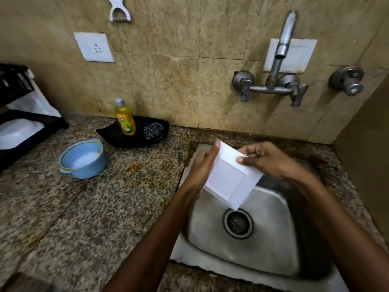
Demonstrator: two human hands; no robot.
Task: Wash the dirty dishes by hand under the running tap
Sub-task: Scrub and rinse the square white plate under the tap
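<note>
A white square plate (230, 179) is held tilted over the steel sink (271, 239), its lower corner pointing at the drain (237, 223). My left hand (203, 167) grips its left edge. My right hand (267, 158) holds its upper right edge, thumb on the face. The wall tap (283, 45) stands above the sink; no water stream shows. A blue bowl (83, 159) with white residue and a yellow smear sits on the counter to the left.
A black tray (117, 134) against the wall holds a yellow dish soap bottle (125, 119) and a steel scrubber (153, 128). A black rack with a white dish (19, 131) stands far left. Yellow stains (133, 167) mark the granite counter.
</note>
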